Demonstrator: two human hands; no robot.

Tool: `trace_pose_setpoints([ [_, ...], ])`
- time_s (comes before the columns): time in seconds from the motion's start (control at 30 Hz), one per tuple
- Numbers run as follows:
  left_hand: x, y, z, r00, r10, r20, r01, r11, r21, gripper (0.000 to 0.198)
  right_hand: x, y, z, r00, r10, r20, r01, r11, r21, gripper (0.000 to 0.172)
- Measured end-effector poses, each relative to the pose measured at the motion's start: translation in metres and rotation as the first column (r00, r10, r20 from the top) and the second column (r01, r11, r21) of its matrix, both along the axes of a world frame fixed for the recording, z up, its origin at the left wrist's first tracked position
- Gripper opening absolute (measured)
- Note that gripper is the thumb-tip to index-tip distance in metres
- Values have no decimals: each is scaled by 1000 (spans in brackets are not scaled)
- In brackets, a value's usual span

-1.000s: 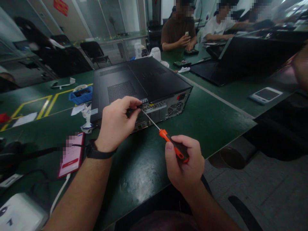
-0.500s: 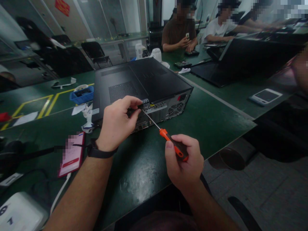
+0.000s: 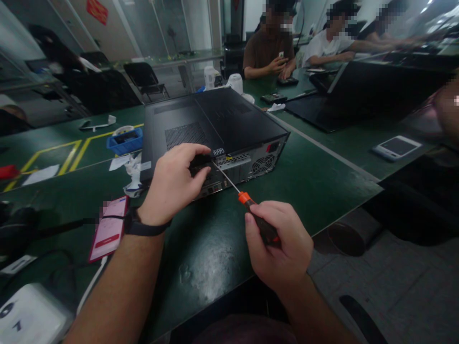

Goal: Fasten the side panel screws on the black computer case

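Observation:
A black desktop computer case [image 3: 229, 114] lies flat on the green table, its metal back panel with a fan grille towards me. My right hand [image 3: 281, 239] is wrapped round the orange and black handle of a screwdriver [image 3: 245, 197]. Its thin shaft points up and left, and the tip meets the back panel near a perforated metal piece [image 3: 218, 152]. Beside the tip is my left hand [image 3: 175, 179], thumb and forefinger apart, with nothing visible between them. Its other fingers are partly hidden against the case.
Left of the case are a blue bin [image 3: 125, 141], crumpled paper [image 3: 133, 174] and a phone [image 3: 109, 231] on a white cable. A white box [image 3: 34, 310] stands at lower left. To the right are a grey device [image 3: 397, 146] and a large black panel [image 3: 380, 91]. Co-workers sit beyond.
My left thumb and forefinger have parted from their pinch at the screwdriver's tip. My right hand has turned slightly on the handle, covering more of it. The case stays in place.

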State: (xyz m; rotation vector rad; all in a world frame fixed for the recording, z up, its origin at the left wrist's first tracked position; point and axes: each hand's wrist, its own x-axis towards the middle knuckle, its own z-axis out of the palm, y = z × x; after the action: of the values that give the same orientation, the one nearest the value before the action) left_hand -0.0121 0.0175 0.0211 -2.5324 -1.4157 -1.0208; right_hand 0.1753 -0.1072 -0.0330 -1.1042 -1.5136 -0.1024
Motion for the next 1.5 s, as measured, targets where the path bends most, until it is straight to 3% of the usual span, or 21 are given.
trace_pose_setpoints([
  [0.27,0,4,-7,999,6,-38,-6,1000,-10,36,-1,-2,3,998,-49,40,49,999,-5,26],
  [0.53,4,2,-8,995,64,-70,-65,998,-14,32,-3,2,2,985,-174,14,174,983,-65,12],
  [0.73,5,2,-8,993,83,-78,-85,996,-18,31,-3,1,4,991,-134,-14,132,985,-113,18],
  [1.1,6,3,-11,994,95,-60,-95,995,8,28,-5,2,1,984,-131,-117,114,984,-139,13],
  [1.5,6,3,-12,994,95,-58,-94,995,22,28,-4,3,-2,983,-172,-70,161,977,-139,11],
])
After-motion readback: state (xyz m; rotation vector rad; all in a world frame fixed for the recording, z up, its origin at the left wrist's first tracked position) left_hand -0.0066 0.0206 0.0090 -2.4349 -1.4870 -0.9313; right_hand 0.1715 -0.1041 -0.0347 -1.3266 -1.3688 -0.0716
